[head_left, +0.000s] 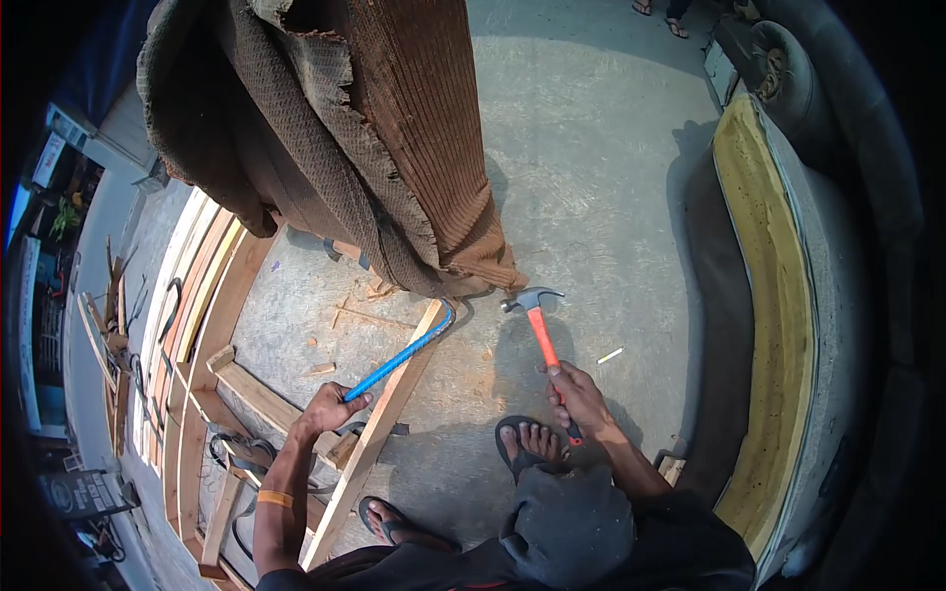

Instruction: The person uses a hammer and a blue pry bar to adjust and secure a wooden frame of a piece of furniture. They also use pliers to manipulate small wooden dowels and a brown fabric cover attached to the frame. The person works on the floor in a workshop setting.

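My left hand (327, 408) is closed round the lower end of a blue pry bar (398, 359). The bar slants up to the right, and its hooked tip is at the end of a wooden beam (372, 433), by the lower edge of a brown ribbed upholstery fabric (419, 128). Whether the tip is wedged under anything, I cannot tell. In my right hand (581, 398) is a claw hammer (543, 337) with a red and black handle, its grey head up beside the fabric's bottom corner. The fabric hangs in ragged folds over the far end of the wooden frame (246, 286).
A long cushioned piece with yellow foam (754, 345) curves along the right. Scrap wood (116, 364) is piled at the far left. Small wood chips and a white stick (611, 356) lie on the concrete floor (601, 177). My sandalled feet stand between the beam and hammer.
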